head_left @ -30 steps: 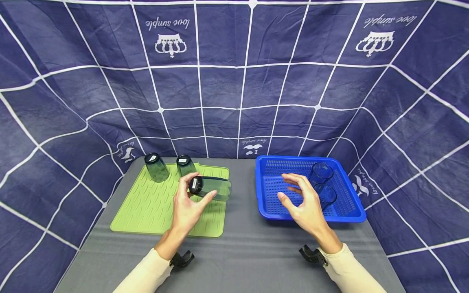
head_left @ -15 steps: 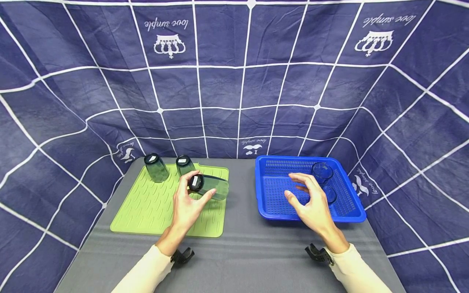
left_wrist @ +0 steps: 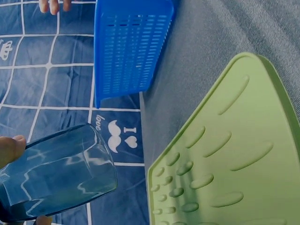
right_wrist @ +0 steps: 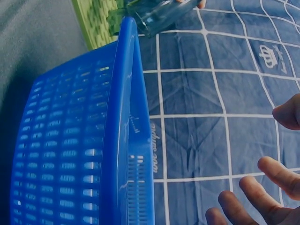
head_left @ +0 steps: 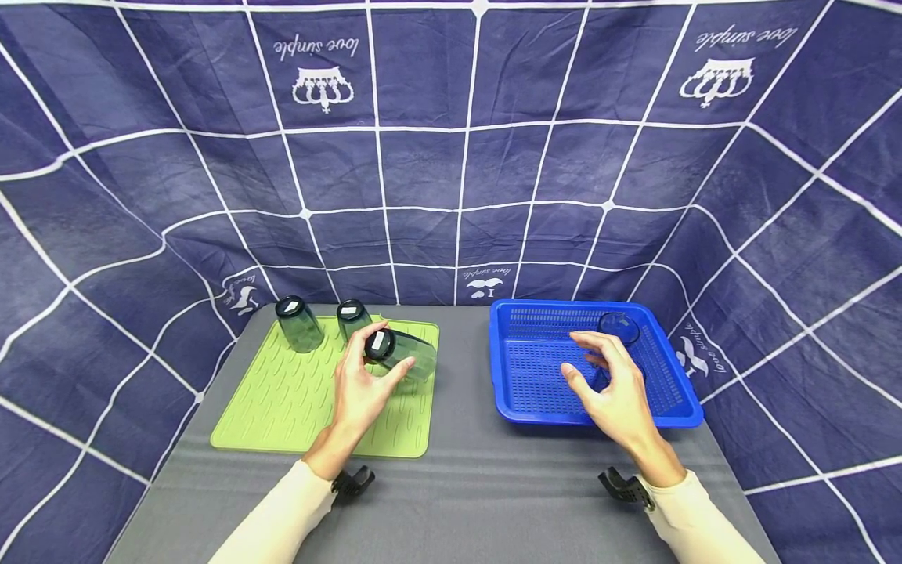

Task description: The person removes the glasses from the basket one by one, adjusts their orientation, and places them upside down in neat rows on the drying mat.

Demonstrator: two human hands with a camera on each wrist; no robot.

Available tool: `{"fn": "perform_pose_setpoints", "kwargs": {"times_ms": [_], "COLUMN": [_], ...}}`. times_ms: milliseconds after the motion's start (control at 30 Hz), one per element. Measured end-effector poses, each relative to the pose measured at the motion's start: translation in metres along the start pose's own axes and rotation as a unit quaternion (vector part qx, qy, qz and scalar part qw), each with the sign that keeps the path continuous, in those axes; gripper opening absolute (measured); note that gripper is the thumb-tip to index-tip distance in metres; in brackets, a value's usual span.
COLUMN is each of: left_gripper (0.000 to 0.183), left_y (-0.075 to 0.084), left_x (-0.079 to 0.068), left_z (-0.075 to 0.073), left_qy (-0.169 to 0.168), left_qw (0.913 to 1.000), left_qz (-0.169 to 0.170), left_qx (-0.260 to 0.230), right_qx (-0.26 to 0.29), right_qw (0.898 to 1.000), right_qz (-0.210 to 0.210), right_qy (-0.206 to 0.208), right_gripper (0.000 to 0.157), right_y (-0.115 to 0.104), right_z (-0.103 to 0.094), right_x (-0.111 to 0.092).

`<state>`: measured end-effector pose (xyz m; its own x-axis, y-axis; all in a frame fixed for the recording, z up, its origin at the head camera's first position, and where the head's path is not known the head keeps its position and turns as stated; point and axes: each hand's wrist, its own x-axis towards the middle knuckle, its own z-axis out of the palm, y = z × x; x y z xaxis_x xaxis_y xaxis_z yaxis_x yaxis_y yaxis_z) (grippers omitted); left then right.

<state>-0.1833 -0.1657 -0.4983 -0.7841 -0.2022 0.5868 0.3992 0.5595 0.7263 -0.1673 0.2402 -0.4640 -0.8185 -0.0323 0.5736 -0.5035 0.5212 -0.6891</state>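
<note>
My left hand (head_left: 362, 392) grips a tinted drinking glass (head_left: 416, 356) near its dark base, thumb on one side and fingers on the other. The glass is tilted over the green drying mat (head_left: 303, 419), its mouth pointing right and down. In the left wrist view, the glass (left_wrist: 61, 171) hangs apart from the mat. On the mat's far side, two similar glasses, one on the left (head_left: 301, 329) and one nearer the middle (head_left: 352, 316), stand upside down. Over the blue basket (head_left: 496, 360), my right hand (head_left: 616, 392) has fingers spread and holds nothing. It partly hides a glass in the basket.
Another glass (head_left: 618, 327) is in the basket's far right part. Grey cloth (head_left: 465, 368) covers the table between mat and basket. Dark blue checked curtains (head_left: 430, 172) stand at the back and both sides.
The held glass has turned so that its mouth dips lower, and the left hand has risen slightly. My right hand has moved to the right over the basket.
</note>
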Motion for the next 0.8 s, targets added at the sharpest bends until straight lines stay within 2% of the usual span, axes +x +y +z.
{"fn": "perform_pose_setpoints", "kwargs": {"times_ms": [467, 800], "left_gripper": [0.079, 0.079], "left_y": [-0.010, -0.018], "left_x": [0.011, 0.018], "left_z": [0.010, 0.020], "left_qy": [-0.014, -0.024], "left_qw": [0.9995, 0.9989], "left_qz": [0.005, 0.025], "left_qx": [0.028, 0.032], "right_qx": [-0.036, -0.049], "right_qw": [0.999, 0.998], "right_qz": [-0.006, -0.008], "right_qy": [0.015, 0.024], "right_gripper": [0.047, 0.045], "right_y": [0.011, 0.018], "right_z": [-0.016, -0.025], "right_x": [0.000, -0.001]}}
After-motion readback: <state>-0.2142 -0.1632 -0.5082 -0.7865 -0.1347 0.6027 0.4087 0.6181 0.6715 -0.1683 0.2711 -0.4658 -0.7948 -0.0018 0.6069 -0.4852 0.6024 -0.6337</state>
